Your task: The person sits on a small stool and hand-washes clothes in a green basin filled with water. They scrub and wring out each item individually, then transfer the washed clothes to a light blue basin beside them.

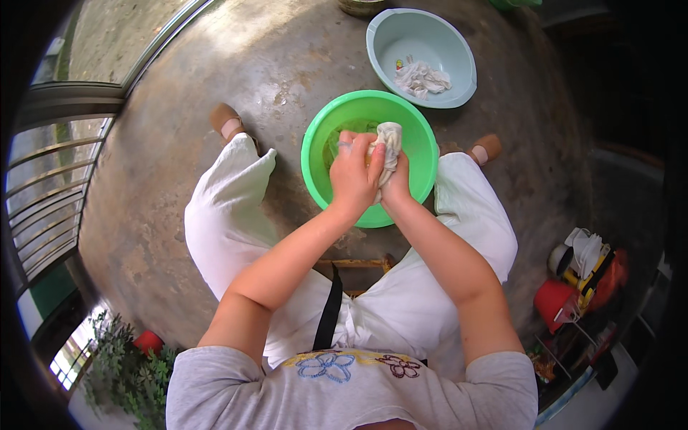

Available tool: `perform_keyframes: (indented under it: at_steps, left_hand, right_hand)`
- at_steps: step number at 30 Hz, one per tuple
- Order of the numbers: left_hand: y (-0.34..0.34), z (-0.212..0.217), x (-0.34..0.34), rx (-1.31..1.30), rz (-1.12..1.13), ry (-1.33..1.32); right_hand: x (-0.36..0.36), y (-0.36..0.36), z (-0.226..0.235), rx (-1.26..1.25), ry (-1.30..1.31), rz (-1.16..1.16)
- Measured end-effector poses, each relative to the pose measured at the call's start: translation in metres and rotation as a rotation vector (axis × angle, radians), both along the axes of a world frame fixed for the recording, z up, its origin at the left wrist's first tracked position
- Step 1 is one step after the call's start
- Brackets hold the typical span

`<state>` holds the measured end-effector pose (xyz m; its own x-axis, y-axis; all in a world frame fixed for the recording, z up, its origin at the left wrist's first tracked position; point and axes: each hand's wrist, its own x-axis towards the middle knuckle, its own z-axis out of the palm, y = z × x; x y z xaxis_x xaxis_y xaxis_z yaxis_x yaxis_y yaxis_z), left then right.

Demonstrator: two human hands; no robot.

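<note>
Both hands meet over a round green basin [312, 158] that stands on the floor between my legs. A bunched, wet-looking whitish cloth [389, 140] is gripped between them, its top end sticking up above the fingers. My left hand [351, 175] is closed against the cloth's left side, fingers bent. My right hand [398, 180] is wrapped round its right side, and most of those fingers are hidden behind the cloth. Something yellowish shows between the left fingers, too small to name. Inside the basin, the bottom looks yellowish-green and wet.
Beyond the green basin stands a pale blue basin [459, 54] with a crumpled white cloth [423, 77] in it. A red bucket [555, 304] and other items are at the right. A leafy plant [132, 373] is at the lower left, below a barred railing [50, 193].
</note>
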<state>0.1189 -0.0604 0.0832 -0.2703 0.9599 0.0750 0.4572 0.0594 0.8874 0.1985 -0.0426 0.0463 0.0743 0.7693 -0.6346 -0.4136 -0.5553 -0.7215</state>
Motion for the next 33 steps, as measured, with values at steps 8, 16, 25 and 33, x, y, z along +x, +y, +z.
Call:
perform_keyframes:
  at_steps: [8,16,25,33]
  left_hand:
    - [0.027,-0.032,-0.027,-0.179,0.126,-0.469]
    - [0.019,-0.037,-0.023,-0.362,0.207,-0.988]
    - [0.006,-0.015,-0.006,-0.528,0.066,-1.250]
    - [0.019,-0.027,-0.034,-0.292,-0.246,-0.473]
  right_hand:
    - [0.024,0.017,0.003,0.245,-0.860,0.574]
    - [0.002,-0.001,0.032,0.835,-0.945,0.732]
    - [0.025,0.022,-0.006,0.321,-0.490,0.413]
    - [0.034,0.037,0.022,0.216,-0.113,0.661]
